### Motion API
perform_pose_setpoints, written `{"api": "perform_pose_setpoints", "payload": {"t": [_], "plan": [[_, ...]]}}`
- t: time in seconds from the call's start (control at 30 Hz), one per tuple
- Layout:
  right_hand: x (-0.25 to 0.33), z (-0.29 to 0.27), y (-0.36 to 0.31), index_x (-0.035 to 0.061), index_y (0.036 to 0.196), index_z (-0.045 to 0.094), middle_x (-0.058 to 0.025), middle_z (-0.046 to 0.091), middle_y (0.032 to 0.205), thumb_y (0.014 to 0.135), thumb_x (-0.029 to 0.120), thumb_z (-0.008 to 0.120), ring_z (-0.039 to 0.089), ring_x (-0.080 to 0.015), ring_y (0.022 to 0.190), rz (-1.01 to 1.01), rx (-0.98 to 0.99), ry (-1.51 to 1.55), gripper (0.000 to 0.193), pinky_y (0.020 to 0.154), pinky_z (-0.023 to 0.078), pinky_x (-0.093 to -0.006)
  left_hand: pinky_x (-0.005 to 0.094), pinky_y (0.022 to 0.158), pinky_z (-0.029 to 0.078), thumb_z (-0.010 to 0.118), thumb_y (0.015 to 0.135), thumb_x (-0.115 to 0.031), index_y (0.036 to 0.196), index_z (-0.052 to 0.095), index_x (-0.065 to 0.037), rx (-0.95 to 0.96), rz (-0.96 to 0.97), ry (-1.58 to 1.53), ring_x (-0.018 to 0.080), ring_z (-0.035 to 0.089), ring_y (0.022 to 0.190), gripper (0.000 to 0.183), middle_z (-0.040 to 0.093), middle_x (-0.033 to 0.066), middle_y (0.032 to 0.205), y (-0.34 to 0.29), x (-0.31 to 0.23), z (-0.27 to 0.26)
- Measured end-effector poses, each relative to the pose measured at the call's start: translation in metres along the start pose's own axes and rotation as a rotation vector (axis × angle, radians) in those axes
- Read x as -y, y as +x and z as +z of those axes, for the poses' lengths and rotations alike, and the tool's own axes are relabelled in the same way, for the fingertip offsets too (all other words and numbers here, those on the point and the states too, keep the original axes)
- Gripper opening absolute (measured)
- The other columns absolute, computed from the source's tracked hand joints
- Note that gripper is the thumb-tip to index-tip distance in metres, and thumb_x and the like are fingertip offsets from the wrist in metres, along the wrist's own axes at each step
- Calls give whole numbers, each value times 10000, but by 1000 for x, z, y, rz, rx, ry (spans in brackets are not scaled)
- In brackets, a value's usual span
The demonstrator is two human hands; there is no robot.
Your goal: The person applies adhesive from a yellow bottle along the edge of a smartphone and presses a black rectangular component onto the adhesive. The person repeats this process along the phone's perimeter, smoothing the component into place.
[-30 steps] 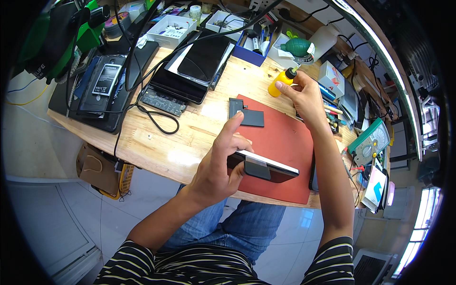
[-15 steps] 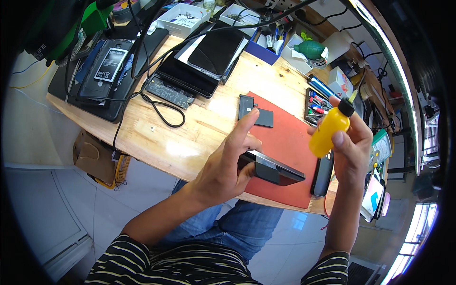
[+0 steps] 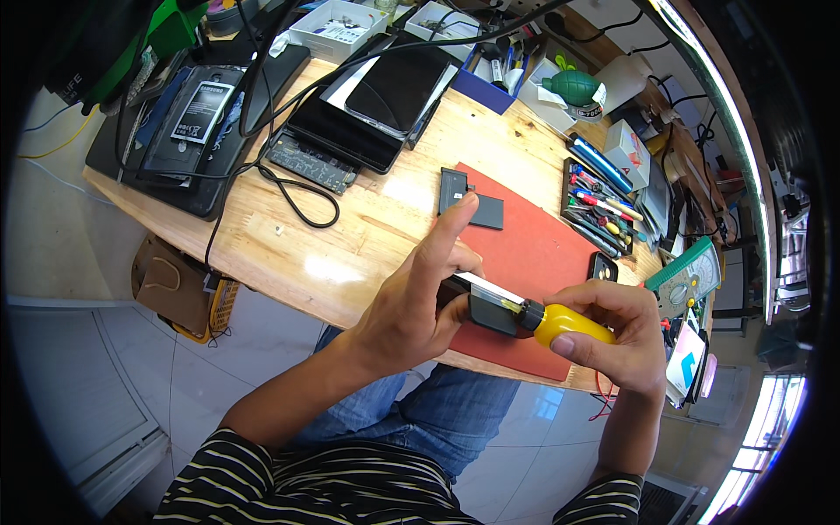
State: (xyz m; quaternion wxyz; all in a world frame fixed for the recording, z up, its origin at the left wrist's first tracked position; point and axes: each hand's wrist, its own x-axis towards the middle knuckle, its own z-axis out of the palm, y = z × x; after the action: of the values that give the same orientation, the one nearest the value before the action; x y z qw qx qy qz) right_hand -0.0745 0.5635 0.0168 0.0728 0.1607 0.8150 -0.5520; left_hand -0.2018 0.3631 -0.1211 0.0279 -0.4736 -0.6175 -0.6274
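My left hand (image 3: 394,319) grips a phone (image 3: 479,283) held up on edge above the red mat (image 3: 535,249). A dark flat piece (image 3: 490,318), which may be a battery, stands partly away from the phone beside my left fingers. My right hand (image 3: 632,337) is closed around a yellow squeeze bottle (image 3: 567,325) with a black cap, tilted nearly level. Its thin nozzle points left into the gap between the phone and the dark piece; whether liquid comes out cannot be seen. Beyond my left thumb, a flat black part (image 3: 486,214) lies on the mat.
Right of the mat are a black phone case (image 3: 602,266), a tray of pens and screwdrivers (image 3: 604,210) and a green-edged multimeter (image 3: 687,282). Stacked devices (image 3: 394,96) and a circuit board (image 3: 311,164) lie far left. A black cable (image 3: 306,219) loops across the table.
My right hand has come down and to the left, tipping the yellow bottle from upright to nearly level, with its nozzle now at the phone. My left hand keeps its grip.
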Motion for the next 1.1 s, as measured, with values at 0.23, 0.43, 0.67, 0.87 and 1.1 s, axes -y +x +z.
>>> {"api": "perform_pose_setpoints", "payload": {"t": [0.23, 0.43, 0.67, 0.87, 1.1], "plan": [[5, 0, 4, -70, 1099, 748, -106, 764, 939, 816, 204, 907, 701, -119, 798, 7, 0, -70, 424, 753, 551, -244, 367, 1001, 538, 763, 918, 5, 1615, 119, 67, 1, -10, -13, 240, 699, 1028, 951, 693, 131, 1035, 0, -1, 0], [7, 1, 6, -68, 1092, 751, -100, 763, 918, 822, 227, 912, 696, -112, 789, -23, -5, -96, 431, 741, 546, -236, 372, 1015, 532, 761, 916, 11, 1612, 129, 67, 13, -17, -28, 239, 694, 1045, 942, 688, 127, 1049, -1, -1, 0], [16, 2, 5, -56, 1055, 765, -86, 757, 876, 831, 244, 905, 680, -99, 746, -17, -26, -178, 399, 697, 531, -227, 366, 1010, 533, 768, 936, -40, 1611, 132, 64, 8, -19, -25, 236, 698, 1033, 933, 691, 129, 1043, -1, -1, 0], [19, 3, 6, -51, 1042, 768, -75, 751, 852, 834, 253, 904, 655, -88, 707, -23, -31, -191, 393, 654, 507, -222, 361, 1002, 536, 769, 934, -35, 1612, 136, 64, 5, -13, -13, 233, 702, 1026, 933, 694, 129, 1043, 0, -1, 0], [6, -11, 2, -71, 1143, 730, -110, 763, 957, 851, 319, 888, 720, -134, 823, -11, -31, -12, 512, 752, 569, -251, 358, 1002, 533, 767, 938, -33, 1612, 143, 67, 9, -37, -23, 227, 702, 1015, 925, 693, 125, 1033, -2, -1, 0]]}}
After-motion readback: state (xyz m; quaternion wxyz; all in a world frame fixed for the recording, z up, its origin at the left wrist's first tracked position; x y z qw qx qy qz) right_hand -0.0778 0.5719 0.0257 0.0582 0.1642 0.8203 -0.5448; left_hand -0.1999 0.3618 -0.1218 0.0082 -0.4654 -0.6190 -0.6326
